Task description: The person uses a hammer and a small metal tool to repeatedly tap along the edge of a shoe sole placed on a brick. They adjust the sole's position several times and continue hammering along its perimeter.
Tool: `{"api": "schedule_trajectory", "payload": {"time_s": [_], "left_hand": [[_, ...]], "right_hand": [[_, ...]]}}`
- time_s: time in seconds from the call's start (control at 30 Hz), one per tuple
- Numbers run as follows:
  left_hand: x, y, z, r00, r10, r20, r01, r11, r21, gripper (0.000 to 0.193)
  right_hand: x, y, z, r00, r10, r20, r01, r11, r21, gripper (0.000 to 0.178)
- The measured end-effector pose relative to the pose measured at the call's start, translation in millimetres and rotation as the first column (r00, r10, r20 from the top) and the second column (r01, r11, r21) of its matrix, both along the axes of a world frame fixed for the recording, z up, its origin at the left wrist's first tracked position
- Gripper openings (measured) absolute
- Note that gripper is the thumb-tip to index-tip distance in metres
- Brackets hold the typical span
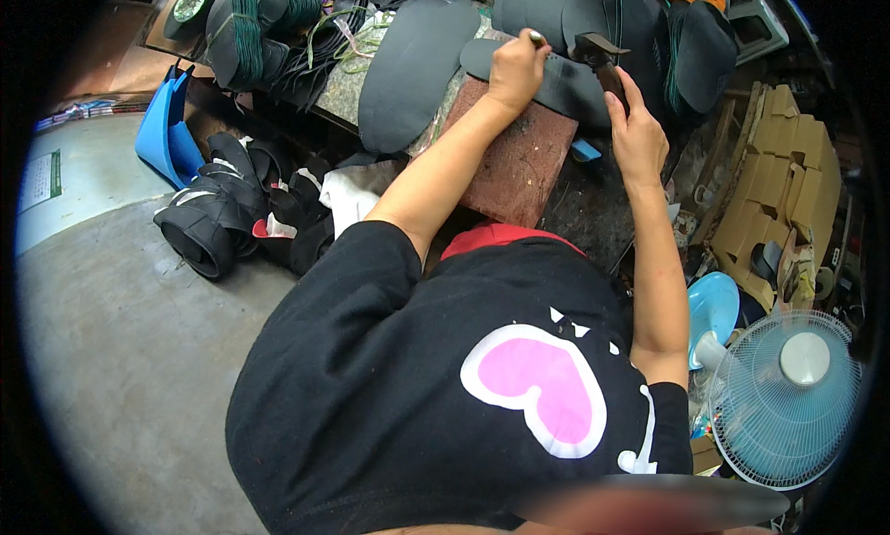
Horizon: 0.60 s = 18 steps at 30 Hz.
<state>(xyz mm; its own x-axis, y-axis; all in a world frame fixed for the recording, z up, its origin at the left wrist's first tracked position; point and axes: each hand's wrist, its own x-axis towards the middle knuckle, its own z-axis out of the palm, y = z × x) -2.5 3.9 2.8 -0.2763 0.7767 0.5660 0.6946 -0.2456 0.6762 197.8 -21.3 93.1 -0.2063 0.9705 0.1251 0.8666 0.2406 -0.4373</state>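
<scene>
Gripped in my right hand [640,146] is a hammer [609,76], raised by its dark handle with the metal head toward my left hand. My left hand [517,71] is closed in a fist around a short rod-like tool [535,37]; only its pale top end shows, and its tip is hidden. The fist rests over a long dark grey shoe-sole piece [570,88], which lies partly on a reddish-brown block [524,159]. To the left of that hand lies a larger dark grey sole-shaped sheet [403,81].
Bundles of dark soles tied with green cord [243,39] line the bench's back, more at the right [674,57]. A small blue piece [585,150] lies beside the block. Black scraps [218,210] are piled left; a fan [788,396] and cardboard [774,192] stand right.
</scene>
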Motion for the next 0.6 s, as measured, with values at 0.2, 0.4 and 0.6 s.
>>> {"api": "schedule_trajectory", "payload": {"time_s": [0.2,0.4,0.6], "left_hand": [[-22,4,5,0.551,-0.117,0.826,-0.002,0.99,0.141,0.009],[-29,-8,4,0.805,-0.003,0.593,0.134,0.975,-0.177,0.009],[-28,-4,2,0.835,0.066,0.546,0.05,0.979,-0.196,0.014]], "right_hand": [[5,-5,-21,0.998,-0.001,0.071,0.005,0.998,-0.066,0.043],[5,0,-16,0.996,-0.004,0.084,0.011,0.996,-0.083,0.042],[-4,-1,32,0.967,0.099,-0.235,-0.062,0.985,0.161,0.04]]}}
